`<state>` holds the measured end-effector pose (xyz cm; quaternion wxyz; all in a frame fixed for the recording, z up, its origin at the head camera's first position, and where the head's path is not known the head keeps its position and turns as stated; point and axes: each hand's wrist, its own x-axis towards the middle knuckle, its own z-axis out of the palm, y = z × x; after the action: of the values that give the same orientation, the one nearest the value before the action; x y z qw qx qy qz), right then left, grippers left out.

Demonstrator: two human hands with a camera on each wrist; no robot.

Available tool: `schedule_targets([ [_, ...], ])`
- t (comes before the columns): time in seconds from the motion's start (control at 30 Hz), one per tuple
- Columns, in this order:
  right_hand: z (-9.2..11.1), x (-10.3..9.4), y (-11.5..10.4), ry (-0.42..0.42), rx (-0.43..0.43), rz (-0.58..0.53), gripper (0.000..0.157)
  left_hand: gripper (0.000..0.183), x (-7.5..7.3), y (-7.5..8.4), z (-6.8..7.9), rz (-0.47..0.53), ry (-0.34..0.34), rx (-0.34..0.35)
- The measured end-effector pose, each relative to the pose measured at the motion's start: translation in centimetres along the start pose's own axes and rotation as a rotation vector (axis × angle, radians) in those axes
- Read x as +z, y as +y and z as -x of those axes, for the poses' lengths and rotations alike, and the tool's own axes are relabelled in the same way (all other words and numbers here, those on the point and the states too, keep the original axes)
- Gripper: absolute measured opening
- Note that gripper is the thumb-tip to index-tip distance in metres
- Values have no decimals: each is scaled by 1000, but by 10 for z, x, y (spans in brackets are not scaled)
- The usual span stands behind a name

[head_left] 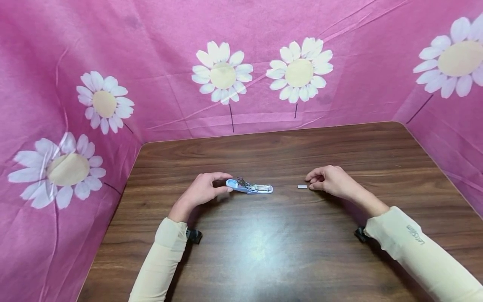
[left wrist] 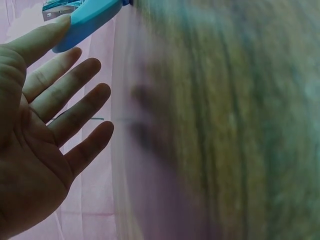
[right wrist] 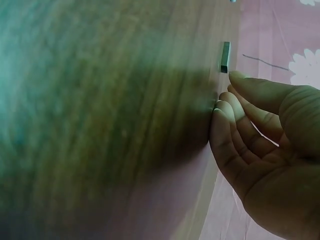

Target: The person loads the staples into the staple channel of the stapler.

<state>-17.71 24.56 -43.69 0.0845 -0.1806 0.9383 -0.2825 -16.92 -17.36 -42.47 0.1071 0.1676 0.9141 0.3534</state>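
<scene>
A light blue stapler (head_left: 259,189) lies on the wooden table with its top swung open, showing the metal magazine. My left hand (head_left: 199,191) pinches its left end between thumb and index finger. In the left wrist view the blue end of the stapler (left wrist: 92,22) meets the thumb tip, while the other fingers spread below it. To the right, a short grey strip of staples (head_left: 302,186) lies on the table. Just beside the strip is my right hand (head_left: 332,183), fingers loosely bent and holding nothing. The right wrist view shows a small gap between the thumb tip and the strip (right wrist: 225,57).
Brown wood-grain table (head_left: 256,155) extends around both hands. A pink cloth (head_left: 162,54) with large white daisies stands along its back, left and right edges. Each wrist wears a black strap-on device at the cream sleeve's cuff.
</scene>
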Motion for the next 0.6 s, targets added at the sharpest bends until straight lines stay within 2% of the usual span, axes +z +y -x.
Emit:
schedule_targets([
  [0.6, 1, 9, -10, 17, -41, -3, 21, 32, 2, 1, -3, -3, -31, 2],
])
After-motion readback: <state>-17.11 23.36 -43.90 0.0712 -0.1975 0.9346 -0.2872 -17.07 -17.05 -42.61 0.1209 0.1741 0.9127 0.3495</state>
